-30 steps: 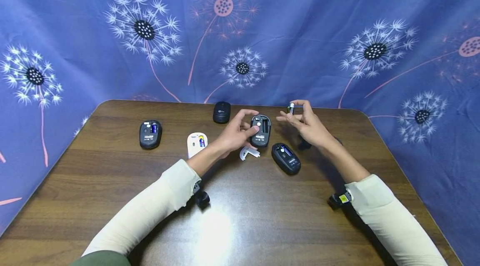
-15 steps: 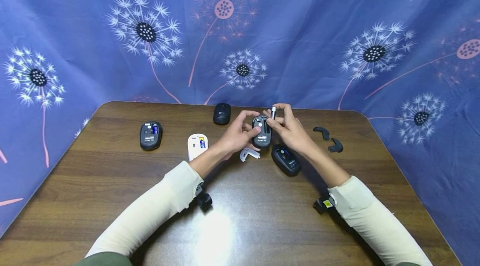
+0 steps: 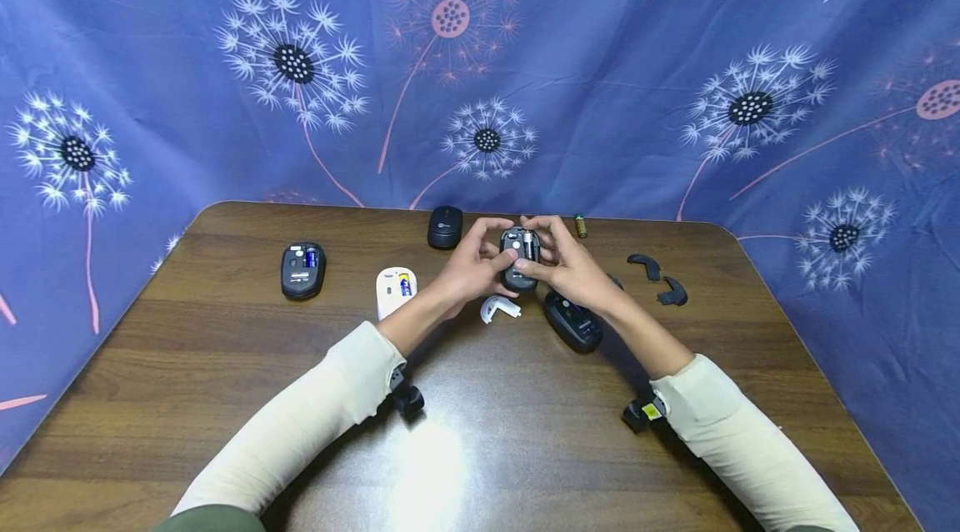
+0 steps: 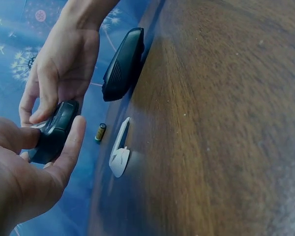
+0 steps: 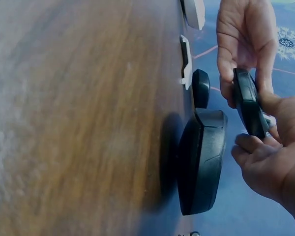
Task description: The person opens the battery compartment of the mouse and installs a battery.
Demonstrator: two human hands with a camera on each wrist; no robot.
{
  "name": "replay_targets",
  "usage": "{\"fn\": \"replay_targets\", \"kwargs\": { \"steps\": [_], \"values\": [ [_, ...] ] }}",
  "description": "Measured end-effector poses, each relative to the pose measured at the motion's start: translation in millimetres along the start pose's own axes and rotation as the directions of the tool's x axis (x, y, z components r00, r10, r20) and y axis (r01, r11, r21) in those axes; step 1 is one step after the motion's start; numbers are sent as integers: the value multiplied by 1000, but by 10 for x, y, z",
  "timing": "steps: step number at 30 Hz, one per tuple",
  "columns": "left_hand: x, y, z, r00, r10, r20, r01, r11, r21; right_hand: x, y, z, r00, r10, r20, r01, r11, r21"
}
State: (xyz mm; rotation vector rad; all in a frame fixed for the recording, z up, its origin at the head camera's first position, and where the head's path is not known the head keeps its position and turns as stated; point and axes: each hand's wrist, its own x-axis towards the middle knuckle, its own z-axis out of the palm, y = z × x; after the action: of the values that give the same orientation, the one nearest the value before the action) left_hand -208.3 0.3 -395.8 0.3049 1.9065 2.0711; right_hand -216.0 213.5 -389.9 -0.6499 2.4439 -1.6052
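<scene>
A black computer mouse [image 3: 522,283] is held underside up above the table, its battery compartment uncovered. My left hand [image 3: 471,272] grips it from the left, thumb on the underside and fingers round the edge. From the right, my right hand [image 3: 572,272] holds the same mouse, its thumb across the underside and forefinger at the far end. A silver battery [image 3: 527,242] lies along the compartment between the two hands. In the left wrist view, the mouse [image 4: 59,129] appears side-on between both hands; the right wrist view shows its thin edge [image 5: 248,101].
Near the back edge lies a green-and-gold battery [image 3: 581,226]. Two black covers [image 3: 643,267] are at the right, a white cover [image 3: 500,309] in front of the hands. Around stand a white mouse [image 3: 392,290] and black mice [image 3: 573,323], [image 3: 303,270], [image 3: 445,227].
My right hand has come left with the battery from beside the mouse to over it, and the battery now lies in the compartment. The left hand has kept its grip on the mouse.
</scene>
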Motion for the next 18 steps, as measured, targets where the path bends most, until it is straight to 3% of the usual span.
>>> {"fn": "replay_targets", "kwargs": {
  "steps": [2, 5, 9, 11, 14, 18],
  "values": [
    [-3, -2, -8, 1000, -4, -1, 4, 1000, 6, 2, -11, -11, 999, 31, 12, -31, 998, 47],
    [-9, 1, -19, 1000, 5, 6, -5, 1000, 20, 20, -46, -32, 989, 144, 25, -146, 975, 166],
    [-12, 9, -20, 999, 42, 24, -44, 998, 54, 66, -93, -75, 944, 315, 104, -331, 880, 340],
    [-11, 9, -18, 998, 59, 31, -61, 995, 76, 89, -113, -96, 919, 358, 164, -394, 835, 383],
    [-16, 7, -12, 997, 72, 34, -76, 992, 101, 107, -131, -111, 899, 382, 216, -438, 800, 410],
    [-28, 13, 18, 995, 97, 36, -101, 987, 123, 99, -140, -90, 898, 394, 199, -441, 788, 429]
  ]
}}
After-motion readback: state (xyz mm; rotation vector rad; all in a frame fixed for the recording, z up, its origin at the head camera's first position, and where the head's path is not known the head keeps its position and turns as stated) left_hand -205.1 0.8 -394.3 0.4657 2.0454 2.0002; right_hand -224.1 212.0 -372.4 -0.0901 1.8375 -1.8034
